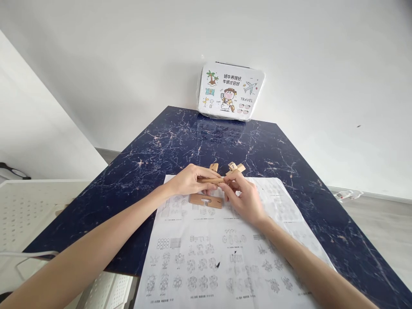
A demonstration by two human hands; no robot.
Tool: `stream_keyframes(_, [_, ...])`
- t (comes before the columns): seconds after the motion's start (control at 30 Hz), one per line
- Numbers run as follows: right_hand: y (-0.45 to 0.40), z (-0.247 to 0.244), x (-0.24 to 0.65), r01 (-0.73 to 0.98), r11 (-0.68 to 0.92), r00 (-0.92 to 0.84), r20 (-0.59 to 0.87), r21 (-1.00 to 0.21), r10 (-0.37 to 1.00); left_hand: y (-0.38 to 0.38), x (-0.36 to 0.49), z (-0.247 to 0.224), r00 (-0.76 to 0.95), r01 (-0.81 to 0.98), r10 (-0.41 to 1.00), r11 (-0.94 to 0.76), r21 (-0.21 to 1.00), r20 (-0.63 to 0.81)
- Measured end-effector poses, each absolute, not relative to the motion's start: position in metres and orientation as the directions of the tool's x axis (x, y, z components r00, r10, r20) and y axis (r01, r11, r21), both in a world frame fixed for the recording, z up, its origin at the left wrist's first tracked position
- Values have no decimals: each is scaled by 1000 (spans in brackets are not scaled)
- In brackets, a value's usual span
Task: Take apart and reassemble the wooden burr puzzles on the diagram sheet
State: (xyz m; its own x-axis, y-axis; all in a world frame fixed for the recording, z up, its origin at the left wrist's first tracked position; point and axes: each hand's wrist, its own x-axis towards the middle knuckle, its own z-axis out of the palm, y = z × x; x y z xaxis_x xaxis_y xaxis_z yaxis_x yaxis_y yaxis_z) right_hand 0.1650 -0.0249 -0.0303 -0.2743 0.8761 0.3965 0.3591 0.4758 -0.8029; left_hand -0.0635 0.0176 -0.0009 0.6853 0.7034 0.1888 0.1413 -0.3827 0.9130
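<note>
Both hands meet over the top edge of a printed paper sheet [238, 270]. My left hand [189, 180] is closed round the left part of a flat wooden piece [210, 180]. At its right end, my right hand [243, 195] pinches the same piece. Just below them a flat wooden piece with a slot [196, 198] lies on the sheet. Behind the fingers are a small wooden block with a mark [213, 167] and a wooden block marked 3 [232, 166], which sits against other wooden pieces partly hidden by my right hand.
A white case with cartoon prints [215, 92] leans on the wall at the back of the dark blue marbled table [154, 150]. White perforated shelving [28, 214] and a white cable [28, 254] are at the left; a plastic-wrapped item [347, 196] lies beyond the right edge.
</note>
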Motion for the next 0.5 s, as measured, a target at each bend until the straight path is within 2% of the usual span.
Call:
stream_keyframes(0.23, [-25, -27, 165, 347, 458, -271, 380, -818, 884, 17, -62, -1, 651, 216, 746, -361, 907, 141])
stream_keyframes(0.5, [-26, -27, 164, 339, 479, -275, 401, -810, 874, 16, -62, 1, 677, 174, 723, -334, 926, 133])
